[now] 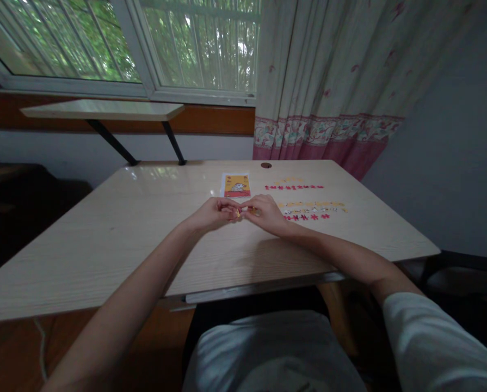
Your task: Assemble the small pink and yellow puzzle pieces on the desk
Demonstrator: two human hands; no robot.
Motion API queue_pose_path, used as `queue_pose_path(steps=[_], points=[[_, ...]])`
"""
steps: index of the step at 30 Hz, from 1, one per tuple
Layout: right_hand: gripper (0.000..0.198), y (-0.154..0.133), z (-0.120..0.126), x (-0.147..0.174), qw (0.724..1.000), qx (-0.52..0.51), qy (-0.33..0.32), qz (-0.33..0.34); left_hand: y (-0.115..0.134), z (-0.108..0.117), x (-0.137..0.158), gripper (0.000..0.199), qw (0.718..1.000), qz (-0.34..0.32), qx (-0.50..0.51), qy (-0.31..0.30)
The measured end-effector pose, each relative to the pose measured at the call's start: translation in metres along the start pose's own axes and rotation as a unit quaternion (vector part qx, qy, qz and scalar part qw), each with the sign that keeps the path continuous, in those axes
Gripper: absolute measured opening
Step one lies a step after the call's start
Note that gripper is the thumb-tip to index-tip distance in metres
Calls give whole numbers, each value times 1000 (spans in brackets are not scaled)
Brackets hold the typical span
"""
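My left hand (217, 213) and my right hand (266, 213) meet above the middle of the desk, fingertips pinched together. Between them are small jigsaw puzzle pieces (239, 213), coloured yellow and red; how many, and whether they are joined, I cannot make out. Just beyond my hands lies a picture card (238, 186) showing a white animal on yellow and red. To the right of my right hand, loose puzzle pieces lie in rows: red pieces (314, 216) nearest, yellowish pieces (325, 205) behind them, and another red row (294, 187) farther back.
The pale wooden desk (137, 239) has a round cable hole (266, 165) at its back edge. A raised shelf (104, 110) on black legs stands at the back left. Behind are a barred window (202, 49) and a floral curtain (328, 71).
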State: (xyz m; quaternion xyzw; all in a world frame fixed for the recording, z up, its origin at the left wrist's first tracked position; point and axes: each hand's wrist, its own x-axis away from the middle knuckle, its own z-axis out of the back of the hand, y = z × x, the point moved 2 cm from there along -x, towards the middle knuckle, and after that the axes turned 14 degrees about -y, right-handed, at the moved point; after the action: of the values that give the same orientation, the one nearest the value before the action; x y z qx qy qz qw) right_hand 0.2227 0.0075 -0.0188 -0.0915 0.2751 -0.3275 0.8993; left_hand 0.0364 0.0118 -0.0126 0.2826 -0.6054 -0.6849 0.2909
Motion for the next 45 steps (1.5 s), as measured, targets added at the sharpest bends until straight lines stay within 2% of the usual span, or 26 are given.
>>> queue_pose_path(steps=[6,12,16,19,22,24,27,28,30,32,37,45], points=[[12,0,-2,0,1000,-4,-10,16,-4,7,-1,42,999,5,34,20],[19,-1,-2,1,999,6,-41,26,-4,7,1,46,998,25,48,-6],[20,1,-3,1,997,20,-66,31,-3,4,2,50,997,36,66,-6],[20,4,-2,2,997,22,-71,25,-2,5,1,46,998,33,61,7],[20,8,3,2,998,20,-65,11,-5,13,3,37,998,19,34,56],[19,12,8,1,998,22,-57,-5,-8,24,8,33,994,19,-9,110],[17,20,13,1,999,20,-34,-24,-13,46,17,30,967,52,-150,199],[17,23,14,1,999,18,-27,-28,-14,53,20,29,956,65,-199,206],[18,27,15,1,999,13,-16,-34,-14,62,24,27,939,76,-275,193],[19,31,16,1,999,11,-11,-39,-11,67,25,25,928,57,-327,169],[17,33,14,-1,998,1,-22,-55,-11,65,23,28,915,25,-389,102],[16,4,-17,-17,987,-69,-140,-48,-20,65,20,28,900,9,-432,52]])
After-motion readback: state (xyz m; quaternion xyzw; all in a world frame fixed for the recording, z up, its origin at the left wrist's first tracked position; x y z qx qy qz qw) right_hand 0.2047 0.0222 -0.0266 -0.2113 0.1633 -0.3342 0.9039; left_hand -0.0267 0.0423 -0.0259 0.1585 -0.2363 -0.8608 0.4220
